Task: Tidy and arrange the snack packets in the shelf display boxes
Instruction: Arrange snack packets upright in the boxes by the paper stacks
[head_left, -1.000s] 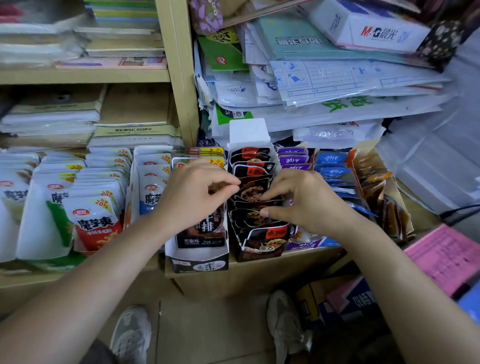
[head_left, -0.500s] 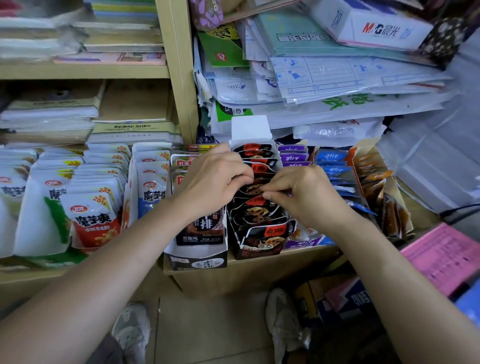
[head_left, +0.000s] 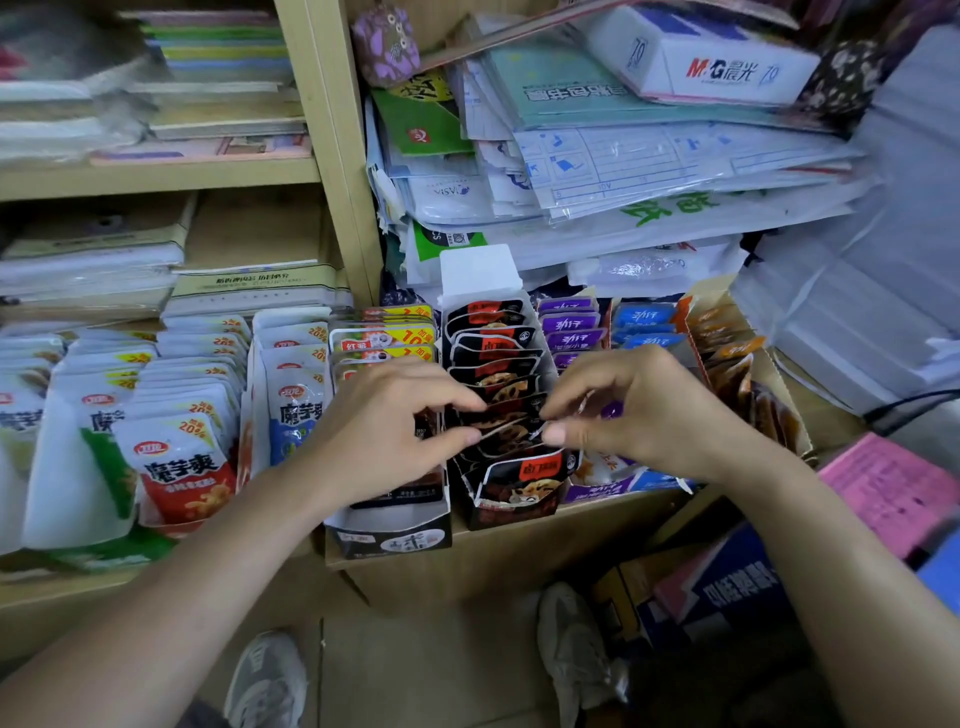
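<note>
Black packet (head_left: 506, 428) pinched at both edges: left hand (head_left: 384, 431), right hand (head_left: 644, 415), fingers curled. To be seated upright inside black display box (head_left: 511, 514) — squared with row there.

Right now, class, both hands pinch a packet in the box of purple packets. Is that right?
No. The head view shows the left hand and right hand pinching a packet in the box of black packets, not purple.

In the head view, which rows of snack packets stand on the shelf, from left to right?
White-and-green packets, white packets with red bottoms, white packets with blue print, yellow-topped packets, black packets with red labels, purple packets, blue packets, brown-orange packets.
</note>
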